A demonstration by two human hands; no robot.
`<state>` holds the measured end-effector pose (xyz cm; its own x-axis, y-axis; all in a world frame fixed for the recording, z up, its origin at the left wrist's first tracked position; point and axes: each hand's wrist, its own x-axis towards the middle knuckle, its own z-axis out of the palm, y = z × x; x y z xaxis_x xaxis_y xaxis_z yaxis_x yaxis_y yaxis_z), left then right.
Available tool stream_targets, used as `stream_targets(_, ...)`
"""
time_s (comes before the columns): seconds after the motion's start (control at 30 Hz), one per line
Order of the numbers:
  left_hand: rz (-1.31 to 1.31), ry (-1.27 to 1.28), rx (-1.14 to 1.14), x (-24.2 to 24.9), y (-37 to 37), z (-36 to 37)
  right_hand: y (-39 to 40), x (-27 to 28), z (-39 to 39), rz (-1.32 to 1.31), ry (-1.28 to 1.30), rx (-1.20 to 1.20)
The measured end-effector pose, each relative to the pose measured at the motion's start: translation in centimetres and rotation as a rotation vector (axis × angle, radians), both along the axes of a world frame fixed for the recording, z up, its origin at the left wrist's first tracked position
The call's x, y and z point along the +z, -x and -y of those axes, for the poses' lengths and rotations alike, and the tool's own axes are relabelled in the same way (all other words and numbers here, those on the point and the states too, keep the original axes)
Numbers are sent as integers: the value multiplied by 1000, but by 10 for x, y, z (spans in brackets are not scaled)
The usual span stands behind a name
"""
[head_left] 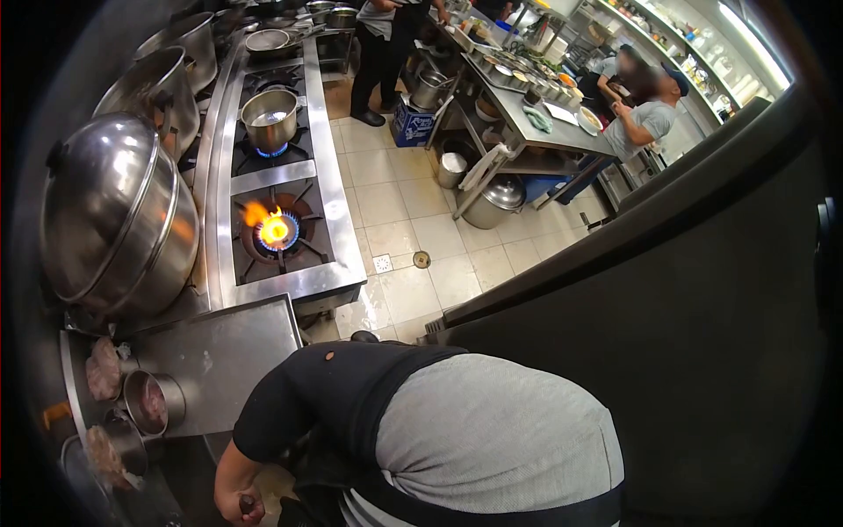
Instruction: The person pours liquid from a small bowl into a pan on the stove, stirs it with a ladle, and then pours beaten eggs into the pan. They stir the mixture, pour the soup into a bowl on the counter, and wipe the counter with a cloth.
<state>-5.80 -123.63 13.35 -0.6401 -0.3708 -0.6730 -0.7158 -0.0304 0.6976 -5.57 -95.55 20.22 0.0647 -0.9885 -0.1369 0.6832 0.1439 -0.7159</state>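
Observation:
Neither my left hand nor my right hand shows in the view. Directly below me a bent-over person (pixel 492 413) in a grey and black top fills the bottom middle. That person's bare hand (pixel 240 507) at the lower left edge is closed round a dark handle, whose other end is hidden. To the left lies a bare steel counter (pixel 228 351). Beside it stand a steel pot (pixel 167 402) with raw meat in it and bags of pale meat (pixel 104 369).
A stove burner (pixel 277 230) burns with an open orange and blue flame. Behind it a steel pot (pixel 270 119) sits over a lit burner. A large lidded steamer (pixel 114 220) stands left. Co-workers (pixel 645 123) stand by a prep table (pixel 562 132). A dark panel (pixel 685 334) borders the right.

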Motion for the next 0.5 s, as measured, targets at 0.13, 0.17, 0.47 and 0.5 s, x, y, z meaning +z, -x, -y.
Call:
stream_targets(0.13, -36, -40, 4, -10, -6, -1, -6, 0, 10, 36, -33, -5)
stream_targets(0.17, -45, -44, -1, -13, -6, -2, -7, 0, 9, 36, -43, -7)
stream_targets(0.47, -72, -79, -29, -23, -4, -13, -12, 5, -11, 35, -135, -40)
stream_targets(0.5, -67, -80, -30, -25, -6, -13, -14, 5, -11, 40, -144, -37)
